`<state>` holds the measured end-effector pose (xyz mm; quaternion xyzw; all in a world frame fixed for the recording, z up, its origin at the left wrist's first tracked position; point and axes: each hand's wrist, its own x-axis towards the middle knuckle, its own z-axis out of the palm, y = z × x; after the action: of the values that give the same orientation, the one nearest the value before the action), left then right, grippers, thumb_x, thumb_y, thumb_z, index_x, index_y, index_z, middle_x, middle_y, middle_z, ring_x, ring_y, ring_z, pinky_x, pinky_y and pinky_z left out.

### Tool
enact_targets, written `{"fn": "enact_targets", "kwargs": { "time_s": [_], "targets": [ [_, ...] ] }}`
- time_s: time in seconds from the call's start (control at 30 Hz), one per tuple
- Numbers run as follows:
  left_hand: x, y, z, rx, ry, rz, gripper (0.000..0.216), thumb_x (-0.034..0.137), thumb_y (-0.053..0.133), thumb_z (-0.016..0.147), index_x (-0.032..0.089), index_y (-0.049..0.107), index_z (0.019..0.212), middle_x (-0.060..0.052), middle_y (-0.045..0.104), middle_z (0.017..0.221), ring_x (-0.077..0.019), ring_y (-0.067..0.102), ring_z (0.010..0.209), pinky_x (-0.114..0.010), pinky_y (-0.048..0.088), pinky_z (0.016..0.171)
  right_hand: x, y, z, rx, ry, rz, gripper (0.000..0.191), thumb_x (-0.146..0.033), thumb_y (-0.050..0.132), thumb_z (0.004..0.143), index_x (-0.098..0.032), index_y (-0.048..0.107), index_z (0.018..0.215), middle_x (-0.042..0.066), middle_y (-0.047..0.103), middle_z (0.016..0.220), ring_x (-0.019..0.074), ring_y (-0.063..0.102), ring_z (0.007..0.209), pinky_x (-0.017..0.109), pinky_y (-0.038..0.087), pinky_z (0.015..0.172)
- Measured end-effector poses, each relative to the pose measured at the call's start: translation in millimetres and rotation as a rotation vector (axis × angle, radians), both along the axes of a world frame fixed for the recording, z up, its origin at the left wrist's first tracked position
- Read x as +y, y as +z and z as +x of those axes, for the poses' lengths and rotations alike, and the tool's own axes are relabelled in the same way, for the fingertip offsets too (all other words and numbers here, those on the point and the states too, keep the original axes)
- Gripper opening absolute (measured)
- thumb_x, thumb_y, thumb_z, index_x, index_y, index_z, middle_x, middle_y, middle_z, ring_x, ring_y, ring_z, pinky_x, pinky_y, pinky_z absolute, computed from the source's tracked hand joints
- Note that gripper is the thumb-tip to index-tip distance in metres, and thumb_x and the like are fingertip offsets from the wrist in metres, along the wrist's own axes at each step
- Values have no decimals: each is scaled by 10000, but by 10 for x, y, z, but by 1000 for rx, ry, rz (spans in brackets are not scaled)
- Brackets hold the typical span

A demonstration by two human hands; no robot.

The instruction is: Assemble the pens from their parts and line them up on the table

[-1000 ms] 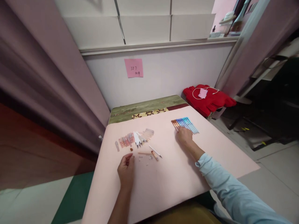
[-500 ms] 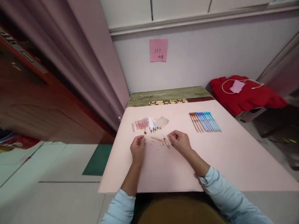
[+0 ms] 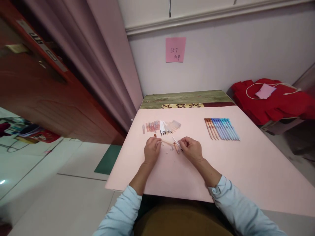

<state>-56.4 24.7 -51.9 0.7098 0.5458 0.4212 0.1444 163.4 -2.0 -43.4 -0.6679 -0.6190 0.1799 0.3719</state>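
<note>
My left hand (image 3: 152,150) is closed, its fingertips pinching the left end of a slim tan pen barrel (image 3: 167,142). My right hand (image 3: 192,149) pinches a thin white pen refill (image 3: 175,142) with a dark end. Between the hands lies a short orange-brown printed pen grip section (image 3: 176,148). Small clear bits (image 3: 171,148) are scattered beside it. A small brown cap piece (image 3: 155,135) rests just beyond my left fingers. Further back are white refills with black tips (image 3: 162,127), printed pen parts (image 3: 153,126) and clear caps or sleeves (image 3: 175,125).
Assembled-looking pens, brown ones (image 3: 211,128) and blue ones (image 3: 225,129), lie in a row on the right of the pink-covered table (image 3: 246,170). A red cloth (image 3: 270,105) with a white cable covers something at the far right. A pink note (image 3: 175,49) is on the wall.
My left hand has moved right and forward to the tan barrel and closed on its end. My right hand still holds the white refill. The whole view has shifted slightly.
</note>
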Motion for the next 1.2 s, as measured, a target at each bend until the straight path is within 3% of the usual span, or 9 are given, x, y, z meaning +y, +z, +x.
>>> {"fn": "enact_targets", "kwargs": {
  "time_s": [0.1, 0.2, 0.43, 1.03, 1.13, 1.2],
  "targets": [
    [115, 113, 74, 312, -126, 44, 237, 174, 547, 874, 220, 709, 1041, -105, 643, 1079, -253, 530, 1051, -418, 407, 921, 14, -19, 5, 10, 2, -8, 279, -422, 516, 850, -224, 674, 734, -20, 595, 568, 135, 538, 568, 229, 347, 560],
    [279, 224, 121, 503, -240, 41, 234, 144, 563, 853, 241, 730, 987, -93, 652, 1043, -257, 516, 1038, -445, 366, 943, 23, -42, 15, 26, -5, 10, 279, -435, 527, 853, -226, 676, 743, -26, 595, 569, 130, 533, 560, 229, 350, 562],
    [427, 317, 158, 635, -441, -12, 201, 134, 577, 842, 242, 747, 840, -98, 653, 874, -243, 528, 979, -432, 344, 923, 33, -34, 21, 77, 1, 35, 267, -430, 548, 851, -223, 677, 742, -33, 601, 573, 122, 534, 559, 221, 348, 565],
    [297, 332, 106, 571, -391, -63, 215, 84, 516, 835, 217, 674, 895, -85, 648, 871, -240, 551, 936, -401, 356, 887, 43, -12, 14, 76, 2, 51, 266, -418, 543, 848, -215, 680, 744, -21, 617, 591, 123, 540, 564, 221, 360, 571],
    [196, 368, 65, 493, -292, -48, 218, 86, 471, 863, 208, 623, 961, -83, 640, 923, -241, 546, 949, -399, 366, 893, 25, -7, 11, 88, 26, 79, 268, -406, 538, 863, -213, 684, 749, -17, 620, 612, 121, 545, 575, 217, 383, 582],
    [84, 362, 49, 408, -172, -14, 196, 120, 435, 904, 199, 593, 989, -83, 640, 934, -239, 553, 936, -397, 375, 893, 6, 18, 6, 102, 79, 129, 265, -401, 530, 883, -210, 712, 851, -1, 652, 691, 116, 549, 584, 215, 412, 599]
  ]
}}
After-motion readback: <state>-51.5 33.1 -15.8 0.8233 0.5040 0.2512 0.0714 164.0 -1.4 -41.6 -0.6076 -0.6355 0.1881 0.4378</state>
